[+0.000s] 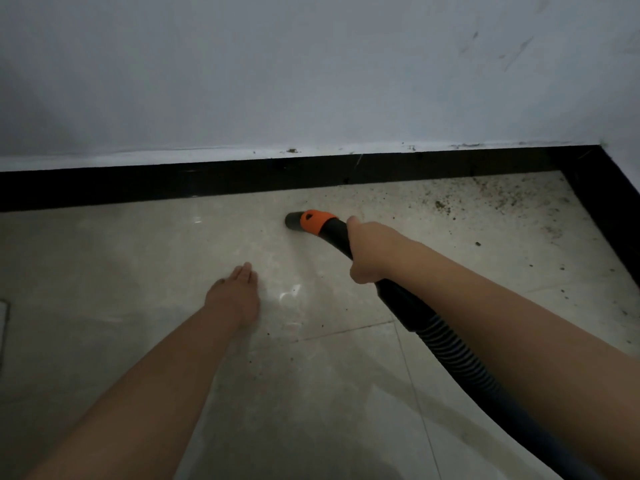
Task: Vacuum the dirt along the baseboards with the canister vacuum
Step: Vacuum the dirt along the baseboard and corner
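Note:
My right hand (369, 251) grips the black vacuum hose handle (337, 239) just behind its orange collar (315, 221). The grey nozzle mouth (293, 220) points left, low over the pale tile floor, a short way in front of the black baseboard (242, 181). The ribbed black hose (450, 351) trails back under my right forearm toward the lower right. My left hand (235, 296) presses flat on the floor, fingers straight, to the left of the nozzle. Brown dirt (485, 199) is scattered along the baseboard toward the right corner.
A white wall (311, 81) rises above the baseboard, with scuff marks at the upper right. The baseboard turns a corner at the far right (602, 202). A few crumbs (291, 358) lie on the tiles near a grout line. The canister itself is out of view.

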